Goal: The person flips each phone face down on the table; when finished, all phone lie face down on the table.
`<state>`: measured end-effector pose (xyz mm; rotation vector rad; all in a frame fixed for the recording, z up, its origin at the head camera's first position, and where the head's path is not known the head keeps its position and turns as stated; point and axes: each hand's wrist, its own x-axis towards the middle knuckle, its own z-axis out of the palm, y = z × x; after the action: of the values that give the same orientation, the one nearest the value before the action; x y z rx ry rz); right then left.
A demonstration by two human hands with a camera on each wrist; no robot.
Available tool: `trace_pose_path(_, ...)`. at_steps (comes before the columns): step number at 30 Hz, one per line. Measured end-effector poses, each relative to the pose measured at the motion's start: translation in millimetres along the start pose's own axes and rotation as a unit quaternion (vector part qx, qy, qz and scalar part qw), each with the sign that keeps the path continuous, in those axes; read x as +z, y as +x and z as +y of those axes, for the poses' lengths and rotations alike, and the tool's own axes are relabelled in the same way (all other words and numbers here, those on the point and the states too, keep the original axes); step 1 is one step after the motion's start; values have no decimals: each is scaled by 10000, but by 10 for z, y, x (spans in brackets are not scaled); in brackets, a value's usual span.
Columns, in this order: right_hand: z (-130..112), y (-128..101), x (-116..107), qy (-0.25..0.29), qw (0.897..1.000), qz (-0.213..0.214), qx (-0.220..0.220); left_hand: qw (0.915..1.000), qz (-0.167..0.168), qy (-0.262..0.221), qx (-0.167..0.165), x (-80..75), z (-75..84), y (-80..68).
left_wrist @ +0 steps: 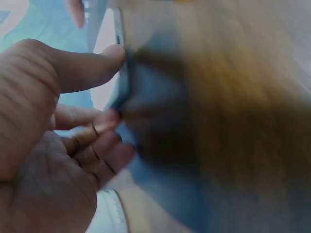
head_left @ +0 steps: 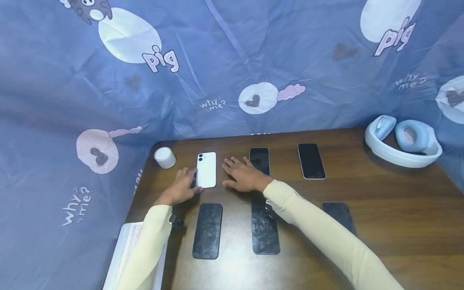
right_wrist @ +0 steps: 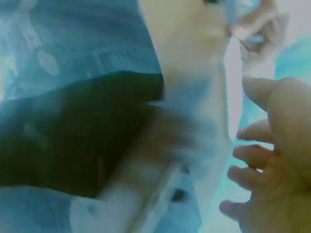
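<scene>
A white smartphone, camera side up, lies at the back left of the table. My left hand grips it at its left side, thumb by the near corner. In the left wrist view, the thumb and fingertips of my left hand meet the smartphone's edge. To the right, my right hand hovers or rests with fingers spread, apart from the white smartphone and holding nothing. Its forearm partly covers a black-screened phone and a dark phone-shaped slab. The right wrist view is blurred.
A white cylinder stands at the back left corner. Another black-screened phone and blue-white headphones lie to the right. Dark slabs lie nearer. A white keyboard sits under the left sleeve. Blue printed cloth hangs behind.
</scene>
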<state>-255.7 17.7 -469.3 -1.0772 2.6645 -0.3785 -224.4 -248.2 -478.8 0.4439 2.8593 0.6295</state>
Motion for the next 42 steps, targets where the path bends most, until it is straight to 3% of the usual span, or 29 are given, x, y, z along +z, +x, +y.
trace_pose_path(6, 391, -422, -295, 128, 9980, 613, 30, 9984, 439, 167, 307, 26, 288, 113)
trace_pose_path(12, 737, -857, -292, 30, 9894, 1346, 548, 9957, 19, 385, 848, 168, 731, 351)
trace_pose_path(14, 802, -953, -249, -18, 9887, 1299, 744, 9943, -178, 453, 951, 229, 850, 427)
trace_pose_path(18, 889, -1073, -123, -115, 9913, 676, 1128, 9920, -383, 623, 1028, 380, 1020, 588)
trace_pose_path(22, 934, -1099, 25, -172, 9913, 295, 1270, 9912, -333, 790, 1006, 512, 1099, 698)
trace_pose_path(32, 980, -1013, 185, -373, 9933, 547, 951, 9867, -136, 862, 1371, 613, 1148, 730)
trace_pose_path(42, 1002, -998, 225, 53, 9953, 652, 708, 9835, -151, 1070, 1453, 607, 1156, 728)
